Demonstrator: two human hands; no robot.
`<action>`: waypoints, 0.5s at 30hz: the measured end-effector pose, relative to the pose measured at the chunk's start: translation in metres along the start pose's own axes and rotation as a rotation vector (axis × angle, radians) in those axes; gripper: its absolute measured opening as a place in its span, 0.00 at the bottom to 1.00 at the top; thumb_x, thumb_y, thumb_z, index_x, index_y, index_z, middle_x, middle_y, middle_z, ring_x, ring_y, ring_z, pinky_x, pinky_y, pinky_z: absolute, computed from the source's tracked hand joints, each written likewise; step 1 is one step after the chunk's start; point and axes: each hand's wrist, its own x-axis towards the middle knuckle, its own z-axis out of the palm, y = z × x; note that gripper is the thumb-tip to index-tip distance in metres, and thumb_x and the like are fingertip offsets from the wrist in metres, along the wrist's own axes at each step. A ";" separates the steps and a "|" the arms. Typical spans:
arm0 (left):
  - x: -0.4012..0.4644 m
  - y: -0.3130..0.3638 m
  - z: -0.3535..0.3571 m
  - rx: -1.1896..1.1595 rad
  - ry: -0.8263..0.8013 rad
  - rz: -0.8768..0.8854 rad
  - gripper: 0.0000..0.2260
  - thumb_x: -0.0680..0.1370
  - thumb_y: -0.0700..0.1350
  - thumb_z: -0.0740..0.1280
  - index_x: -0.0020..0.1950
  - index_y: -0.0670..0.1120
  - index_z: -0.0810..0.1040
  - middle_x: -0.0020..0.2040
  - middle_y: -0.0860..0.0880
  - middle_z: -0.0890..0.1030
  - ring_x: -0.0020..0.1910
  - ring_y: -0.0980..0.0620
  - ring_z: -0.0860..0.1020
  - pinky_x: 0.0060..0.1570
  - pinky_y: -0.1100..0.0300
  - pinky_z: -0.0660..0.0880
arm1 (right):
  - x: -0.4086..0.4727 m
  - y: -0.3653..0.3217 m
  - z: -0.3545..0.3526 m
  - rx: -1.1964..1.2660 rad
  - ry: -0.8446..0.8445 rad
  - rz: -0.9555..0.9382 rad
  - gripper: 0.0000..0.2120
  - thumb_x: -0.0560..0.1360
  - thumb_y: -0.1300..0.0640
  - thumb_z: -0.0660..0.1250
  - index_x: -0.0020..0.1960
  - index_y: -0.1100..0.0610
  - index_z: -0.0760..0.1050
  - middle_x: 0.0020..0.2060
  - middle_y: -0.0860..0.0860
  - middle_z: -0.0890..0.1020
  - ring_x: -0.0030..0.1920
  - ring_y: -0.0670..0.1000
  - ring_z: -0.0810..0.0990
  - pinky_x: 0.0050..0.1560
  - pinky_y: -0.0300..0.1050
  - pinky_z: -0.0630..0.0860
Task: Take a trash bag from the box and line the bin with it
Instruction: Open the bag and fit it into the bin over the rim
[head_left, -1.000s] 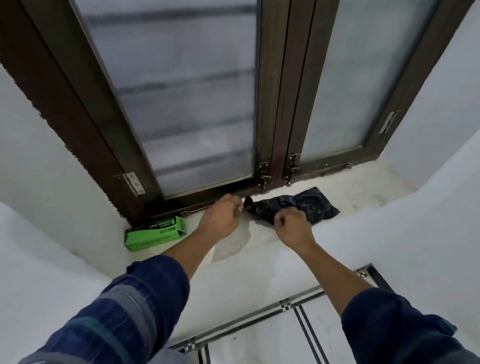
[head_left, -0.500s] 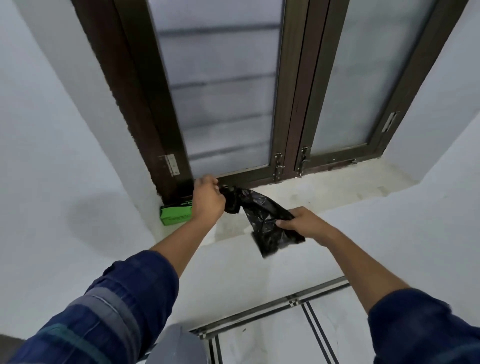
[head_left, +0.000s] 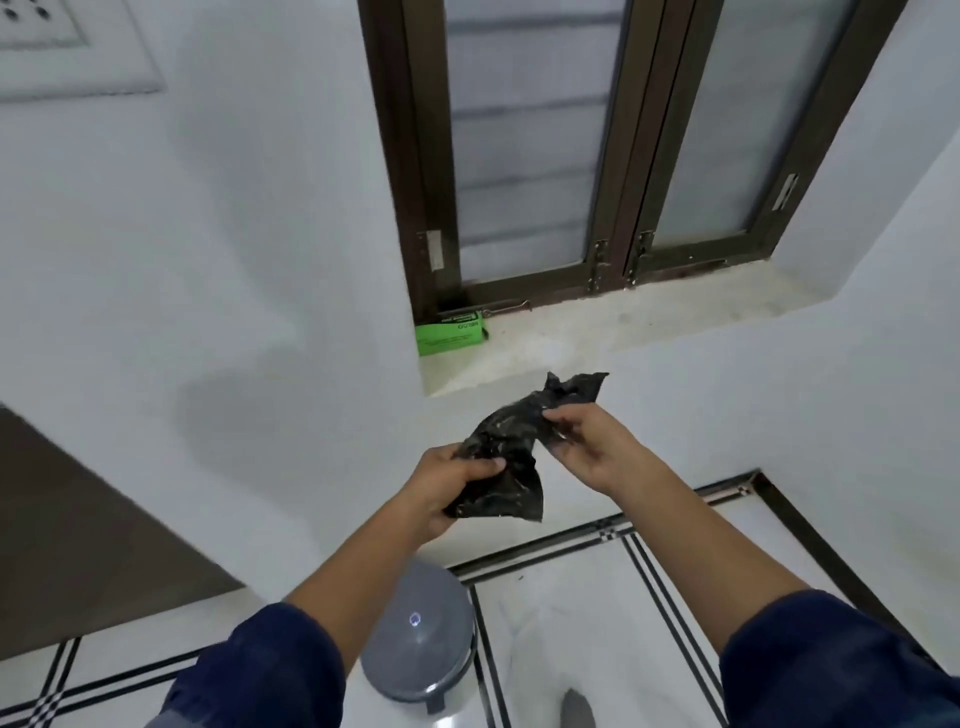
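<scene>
While we look down along both forearms, the largest thing before us is the dark brown wooden window frame with frosted glass panes (head_left: 613, 156), set into the white wall above a pale stone sill (head_left: 649, 332). Below us on the white floor tiles with black border lines (head_left: 597, 623) stands the round grey bin with its domed lid closed (head_left: 421, 639), partly hidden by our left forearm. At the far left end of the sill, against the frame, lies the small green cardboard box of trash bags (head_left: 451, 336). We hold the crumpled black plastic trash bag (head_left: 511, 457) in the air between us and the sill, well apart from the box and above the bin. Our left hand (head_left: 447, 486) is clenched round the bag's lower end, thumb over the plastic. Our right hand (head_left: 584, 449) pinches the upper end, with one corner of the bag sticking up past the fingers.
</scene>
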 end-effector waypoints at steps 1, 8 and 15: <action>-0.008 -0.002 -0.006 -0.044 0.022 -0.001 0.18 0.72 0.36 0.78 0.60 0.34 0.82 0.53 0.36 0.86 0.52 0.36 0.86 0.54 0.44 0.83 | -0.012 0.010 0.003 -0.043 -0.021 0.045 0.09 0.77 0.68 0.69 0.57 0.66 0.78 0.60 0.63 0.81 0.55 0.59 0.83 0.54 0.51 0.84; -0.071 -0.015 -0.035 -0.109 0.184 -0.098 0.20 0.68 0.58 0.81 0.47 0.42 0.84 0.37 0.43 0.81 0.24 0.52 0.71 0.22 0.65 0.66 | -0.068 0.064 0.025 -0.426 -0.054 0.146 0.04 0.79 0.68 0.67 0.53 0.65 0.79 0.34 0.57 0.83 0.31 0.48 0.81 0.33 0.40 0.82; -0.138 -0.039 -0.043 -0.523 0.193 0.046 0.02 0.78 0.32 0.70 0.50 0.35 0.82 0.46 0.39 0.84 0.42 0.47 0.84 0.36 0.60 0.83 | -0.109 0.101 0.028 -0.639 0.021 -0.009 0.11 0.78 0.64 0.60 0.56 0.59 0.79 0.41 0.56 0.79 0.34 0.51 0.78 0.37 0.42 0.80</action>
